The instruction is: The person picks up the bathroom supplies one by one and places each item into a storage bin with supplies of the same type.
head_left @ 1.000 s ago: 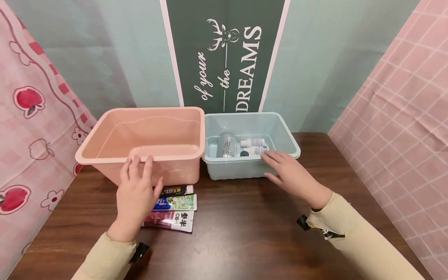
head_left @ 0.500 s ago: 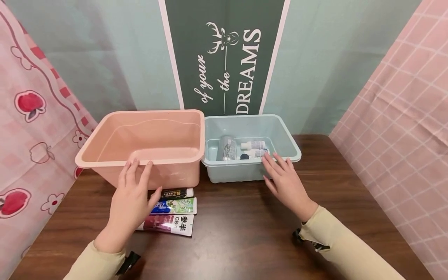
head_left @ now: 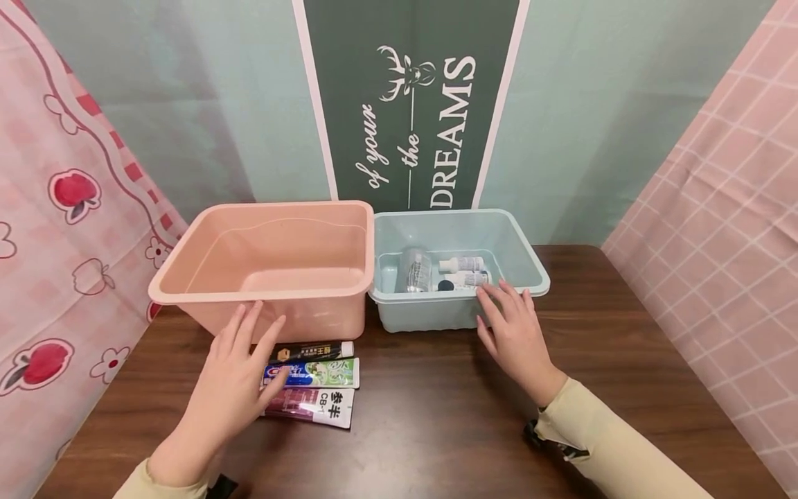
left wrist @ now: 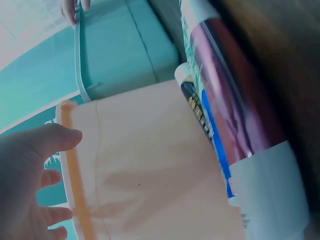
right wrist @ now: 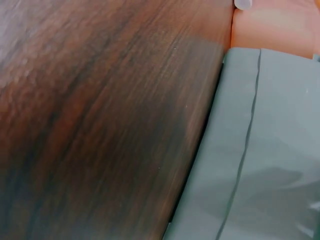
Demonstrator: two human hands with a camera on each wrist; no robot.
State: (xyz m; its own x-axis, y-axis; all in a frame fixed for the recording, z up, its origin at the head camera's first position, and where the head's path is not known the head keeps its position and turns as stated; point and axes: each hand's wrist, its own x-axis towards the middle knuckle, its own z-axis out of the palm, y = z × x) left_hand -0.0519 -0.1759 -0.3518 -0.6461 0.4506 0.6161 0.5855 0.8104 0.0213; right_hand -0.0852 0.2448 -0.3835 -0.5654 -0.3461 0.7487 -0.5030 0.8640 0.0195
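Dark-green cloth panel (head_left: 399,118): "of your the DREAMS". Pink plastic bin (head_left: 318,317) beside smaller pale-blue plastic bin (head_left: 424,316). Right hand (head_left: 516,334), fingers parted, at blue bin's rim; left hand (head_left: 227,378) spread before pink bin, near maroon-white flat tube (head_left: 312,407) "参半 CB-1", blue-green tube (head_left: 314,374), black tube (head_left: 312,352).

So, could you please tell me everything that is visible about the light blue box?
The light blue box is a rectangular, lidless container that looks like smooth plastic, with sloping walls, rounded corners and a projecting rim. It stands upright on the brown table, immediately to the right of the pink box. Inside are a clear bottle and smaller, mostly white bottles; one dark cap also shows. The right hand rests at its near rim, towards the right end.
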